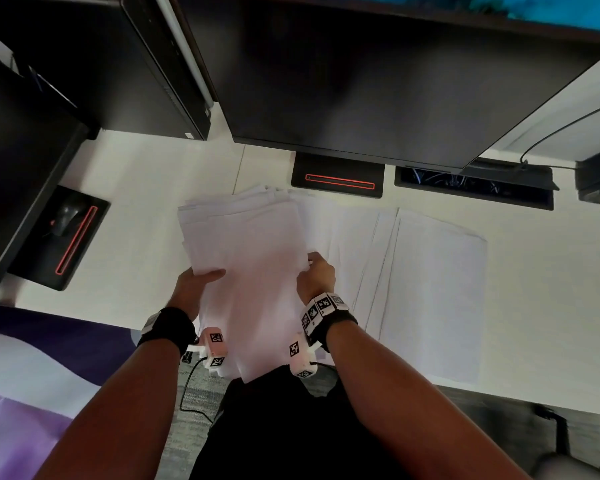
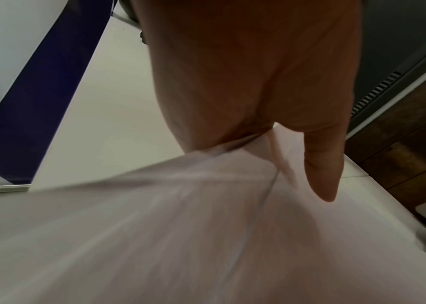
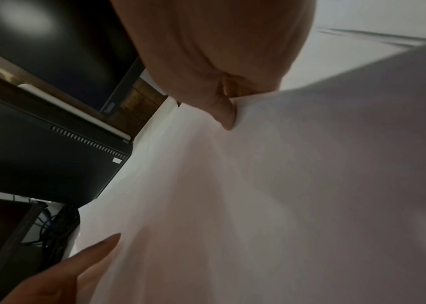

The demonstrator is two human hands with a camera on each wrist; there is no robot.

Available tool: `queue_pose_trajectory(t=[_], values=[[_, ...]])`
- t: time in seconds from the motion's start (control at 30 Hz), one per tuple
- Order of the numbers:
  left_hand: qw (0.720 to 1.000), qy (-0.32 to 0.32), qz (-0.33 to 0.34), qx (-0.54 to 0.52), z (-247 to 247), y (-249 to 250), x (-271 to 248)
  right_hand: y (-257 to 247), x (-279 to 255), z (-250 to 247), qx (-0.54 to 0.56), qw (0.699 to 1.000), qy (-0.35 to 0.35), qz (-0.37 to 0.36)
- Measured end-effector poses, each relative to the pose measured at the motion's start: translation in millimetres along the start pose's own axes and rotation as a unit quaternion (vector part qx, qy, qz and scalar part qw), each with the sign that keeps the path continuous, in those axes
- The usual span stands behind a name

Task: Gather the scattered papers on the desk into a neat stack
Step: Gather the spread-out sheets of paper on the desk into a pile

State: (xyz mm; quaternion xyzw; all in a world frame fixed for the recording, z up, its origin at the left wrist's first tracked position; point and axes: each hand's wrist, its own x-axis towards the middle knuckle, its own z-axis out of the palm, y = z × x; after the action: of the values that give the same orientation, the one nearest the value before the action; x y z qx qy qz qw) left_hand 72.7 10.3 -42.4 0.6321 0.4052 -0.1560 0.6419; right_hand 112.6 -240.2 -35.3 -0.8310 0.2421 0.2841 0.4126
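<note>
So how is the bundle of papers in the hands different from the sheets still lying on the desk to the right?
The held bundle is thick, gripped on both sides by the left hand and right hand, its edges uneven at the far end. The loose sheets lie flat on the desk, fanned out side by side, overlapping, untouched. Both are plain white paper of similar size.

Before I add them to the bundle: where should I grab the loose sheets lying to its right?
Probably the near edge of the loose sheets, from the right, once the right hand is free. They lie flat, fanned and overlapping on the desk, reaching its front edge.
</note>
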Motion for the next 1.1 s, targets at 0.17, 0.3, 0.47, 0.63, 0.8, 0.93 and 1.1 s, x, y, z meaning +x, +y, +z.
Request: queue_pose_trajectory(t=[0.17,0.3,0.47,0.63,0.8,0.93,1.1], values=[[1.0,0.005,0.006,0.023,-0.2,-1.6,0.4,-2.3,2.3,-0.2,0.013,1.0,-0.005,0.013],[0.999,0.006,0.019,0.041,3.4,0.1,-4.5,-2.2,4.9,1.0,-0.028,0.998,-0.048,0.004],[0.997,0.057,0.034,0.051,15.3,4.4,-14.9,6.8,4.2,-10.3,-0.083,0.993,0.081,-0.023],[0.993,0.089,0.035,0.07,15.9,5.5,-6.5,12.9,10.3,-31.9,0.034,0.986,0.15,0.068],[0.997,0.059,0.016,0.054,21.5,10.9,-15.6,9.2,19.7,-47.2,0.058,0.994,0.028,0.082],[0.996,0.044,0.01,0.071,22.6,13.0,-20.3,10.3,13.6,-48.1,-0.003,0.999,0.024,0.033],[0.995,0.06,0.021,0.077,22.5,15.9,-17.6,18.8,5.9,-48.3,-0.029,0.996,0.075,-0.025]])
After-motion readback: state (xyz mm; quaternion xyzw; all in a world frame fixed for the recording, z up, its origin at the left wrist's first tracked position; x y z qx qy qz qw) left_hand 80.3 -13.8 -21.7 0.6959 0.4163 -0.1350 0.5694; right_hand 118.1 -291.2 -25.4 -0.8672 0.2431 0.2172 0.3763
